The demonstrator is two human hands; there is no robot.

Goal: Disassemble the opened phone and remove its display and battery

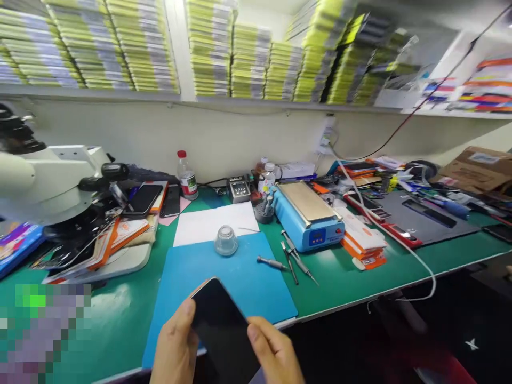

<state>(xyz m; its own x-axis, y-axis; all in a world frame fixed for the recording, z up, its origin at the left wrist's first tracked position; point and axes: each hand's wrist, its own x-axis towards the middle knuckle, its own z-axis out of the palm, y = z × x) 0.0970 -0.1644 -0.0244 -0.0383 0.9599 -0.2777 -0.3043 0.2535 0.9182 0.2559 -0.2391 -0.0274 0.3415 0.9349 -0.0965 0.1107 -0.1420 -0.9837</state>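
Phone (222,325) is blk, mat (188,277) blue, tbl (116,320) grn, bottle cap (181,154) red, paper (212,220) wht

Grips with left hand (178,341) and right hand (276,349), both half-curled and facing inward, at near edge of table (120,320).

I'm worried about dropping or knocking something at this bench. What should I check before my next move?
1. Phone gripped at both edges, by left hand and right hand: ok.
2. Blue mat free of the clear cup: not ok, it sits there.
3. Nearest screwdriver wholly off the mat: not ok, it lies across its right edge.
4. Red cap on the bottle: ok.
5. Blue machine's display reading: cannot tell, too small.
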